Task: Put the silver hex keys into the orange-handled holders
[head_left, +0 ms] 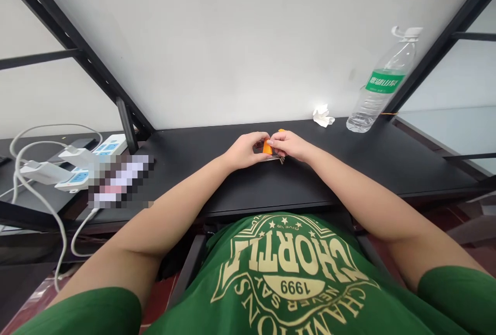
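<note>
Close together over the middle of the black desk, both my hands work at a small orange piece. My left hand curls round its left side, with the thumb below and the fingers above. From the right, my right hand pinches the piece's upper part between thumb and fingers. Another bit of orange shows behind the right hand. Thin metallic prongs stick out beneath the fingers; whether they join the orange piece cannot be made out. My fingers hide much of what I hold.
A clear plastic bottle with a green label stands at the back right, beside a crumpled white tissue. On the left lie a blurred-out phone on a cable and a white power strip with plugged-in chargers. Black frame bars rise at both sides.
</note>
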Demonstrator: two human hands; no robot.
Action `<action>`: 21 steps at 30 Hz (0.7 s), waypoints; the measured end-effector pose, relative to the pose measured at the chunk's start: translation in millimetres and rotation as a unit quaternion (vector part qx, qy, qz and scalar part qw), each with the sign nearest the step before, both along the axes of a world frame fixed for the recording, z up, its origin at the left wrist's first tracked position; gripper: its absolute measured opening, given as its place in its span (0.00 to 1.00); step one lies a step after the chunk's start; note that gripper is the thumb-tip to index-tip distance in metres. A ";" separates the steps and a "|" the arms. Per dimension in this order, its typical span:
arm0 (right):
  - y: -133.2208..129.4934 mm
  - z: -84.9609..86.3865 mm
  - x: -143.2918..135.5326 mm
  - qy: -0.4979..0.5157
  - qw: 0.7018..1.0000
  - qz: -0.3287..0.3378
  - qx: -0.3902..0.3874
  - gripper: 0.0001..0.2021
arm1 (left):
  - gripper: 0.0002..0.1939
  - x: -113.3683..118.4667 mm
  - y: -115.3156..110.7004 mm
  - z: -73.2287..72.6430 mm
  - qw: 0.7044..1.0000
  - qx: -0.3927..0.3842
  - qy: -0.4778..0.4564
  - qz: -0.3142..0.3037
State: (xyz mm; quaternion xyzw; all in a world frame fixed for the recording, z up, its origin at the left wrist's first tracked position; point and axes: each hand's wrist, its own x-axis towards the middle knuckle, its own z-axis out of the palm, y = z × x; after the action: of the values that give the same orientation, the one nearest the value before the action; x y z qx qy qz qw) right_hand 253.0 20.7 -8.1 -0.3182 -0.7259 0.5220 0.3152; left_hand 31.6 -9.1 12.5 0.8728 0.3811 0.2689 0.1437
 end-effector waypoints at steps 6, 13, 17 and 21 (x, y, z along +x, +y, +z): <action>1.9 -2.3 -3.5 0.062 0.996 -0.071 -0.005 0.24 | 0.17 -5.8 6.2 -1.5 0.999 0.039 0.012 0.024; 5.9 -7.5 -5.5 0.039 0.992 -0.118 -0.036 0.23 | 0.17 -9.9 14.9 -7.0 0.996 0.017 0.059 0.060; 7.4 -8.4 -6.0 0.057 0.983 -0.171 -0.040 0.23 | 0.18 -15.4 21.3 -10.3 0.995 0.015 0.069 0.075; 11.6 -6.8 3.1 -0.044 0.982 -0.182 -0.035 0.21 | 0.23 -31.7 29.9 -12.5 0.988 -0.032 0.063 0.137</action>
State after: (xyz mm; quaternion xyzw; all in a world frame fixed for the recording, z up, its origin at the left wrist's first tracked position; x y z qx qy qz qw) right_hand 256.1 32.3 -14.9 -0.4784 -0.6505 0.4667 0.3608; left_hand -0.1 20.8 0.0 0.8225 0.5138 0.2179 0.1094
